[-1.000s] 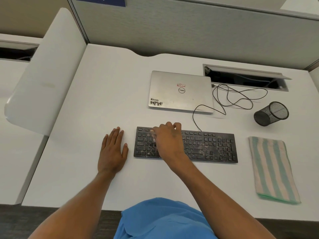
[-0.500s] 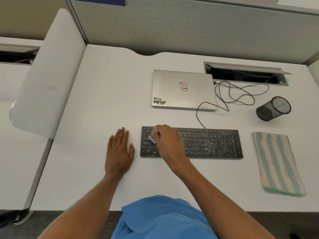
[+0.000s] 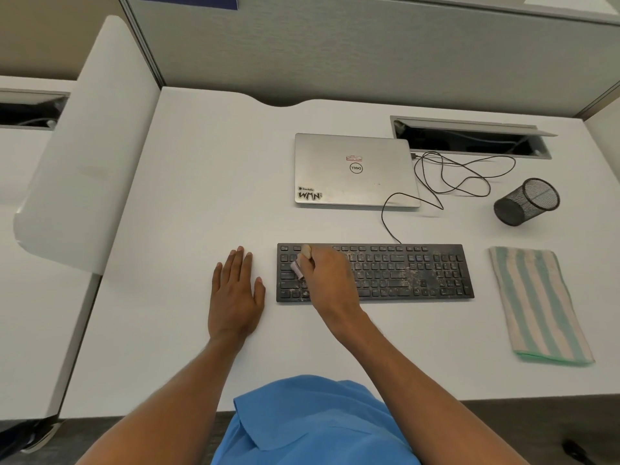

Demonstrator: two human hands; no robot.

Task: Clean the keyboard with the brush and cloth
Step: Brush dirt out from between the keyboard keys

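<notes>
1. Keyboard [image 3: 419, 273]: flat on the desk [image 3: 201, 182], straight ahead of the person, long axis left–right. Pale crumbs are thickest on its right half.
2. Brush [image 3: 297, 270]: over the keyboard's left end, pink head on the keys. The right hand [image 3: 327, 280] grips it w/ curled fingers. Judged: the dirtiest keys lie to the right, along the long axis.
3. Left hand [image 3: 235, 297]: flat, fingers straight, holding nothing, just beside the keyboard's left edge.
4. Cloth [image 3: 536, 303]: folded, apart to the right, so nearer the right hand.
5. Back edge: the cable [image 3: 389, 216] runs toward the laptop [image 3: 355, 169]. Judged: sweep room lies fwd and left.
</notes>
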